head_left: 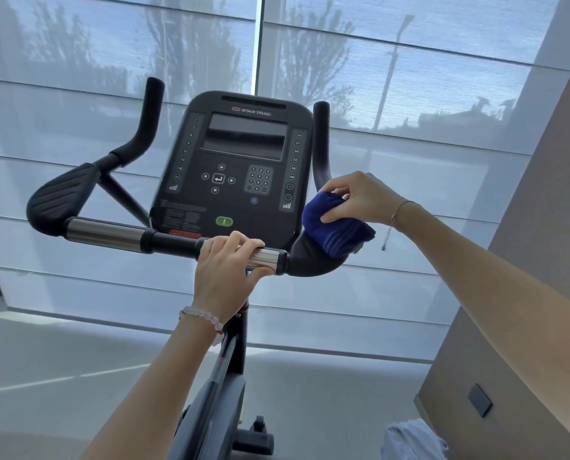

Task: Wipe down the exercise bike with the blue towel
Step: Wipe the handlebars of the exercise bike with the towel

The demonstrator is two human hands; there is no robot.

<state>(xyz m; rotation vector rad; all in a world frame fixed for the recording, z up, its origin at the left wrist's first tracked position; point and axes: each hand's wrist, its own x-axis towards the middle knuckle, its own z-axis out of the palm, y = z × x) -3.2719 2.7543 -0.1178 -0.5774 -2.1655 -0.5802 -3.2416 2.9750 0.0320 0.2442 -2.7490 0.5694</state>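
Right hand [359, 200] is pinching the bunched blue towel [335, 224] against the bike's right elbow pad [310, 257]; left hand [223, 270] is gripping the chrome handlebar sensor [267, 257]. Risk: the towel swiping the console [233, 161] keys, or slipping off the curved pad.

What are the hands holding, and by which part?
The right hand pinches the bunched blue towel at its top, on the right elbow pad. The left hand grips the handlebar at its steel section beside that pad.
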